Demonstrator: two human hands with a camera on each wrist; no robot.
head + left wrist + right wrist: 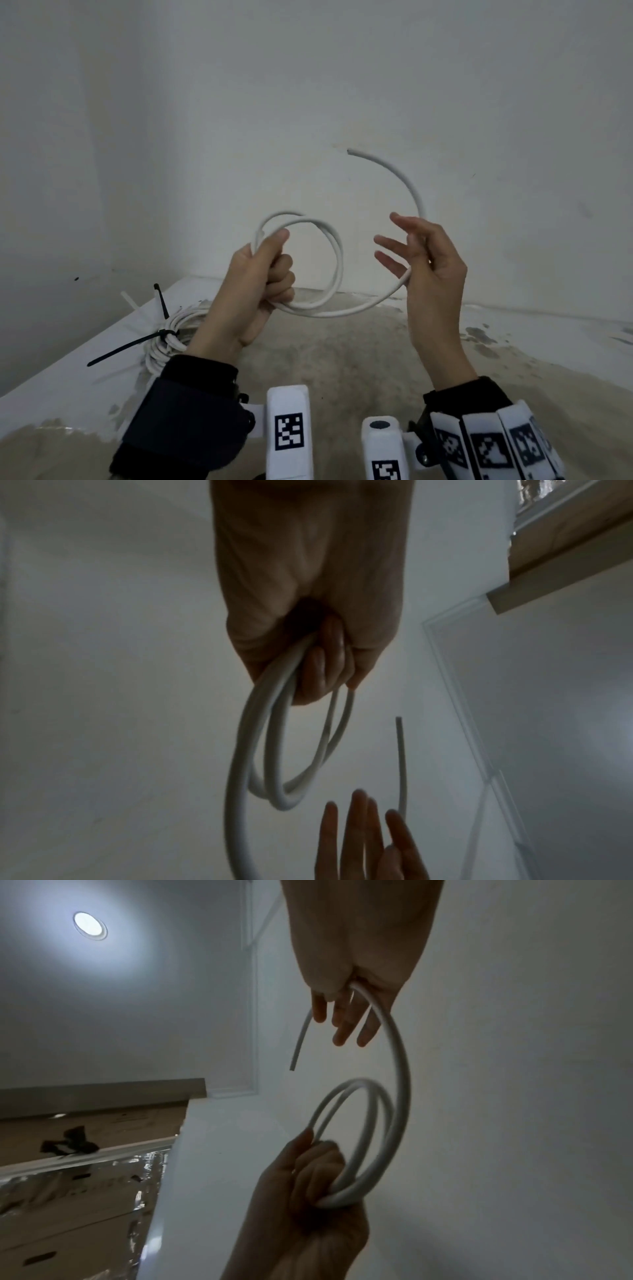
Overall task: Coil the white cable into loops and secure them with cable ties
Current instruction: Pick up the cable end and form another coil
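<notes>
My left hand (267, 274) grips two loops of the white cable (339, 260) in its fist, held up above the table. The loops hang from the curled fingers in the left wrist view (240, 750). From the fist the cable runs right to my right hand (431, 267), which pinches it with thumb and a finger while the other fingers stay spread. Past that hand the cable arcs up to its cut free end (350, 151). The right wrist view shows the right hand (359, 934), the cable (402, 1056) and the left hand (301, 1204).
A second coiled white cable bundle (164, 339) lies on the table's (342, 370) left side, bound with black cable ties (130, 346). Loose white ties (128, 299) lie beside it. White walls stand close behind and to the left.
</notes>
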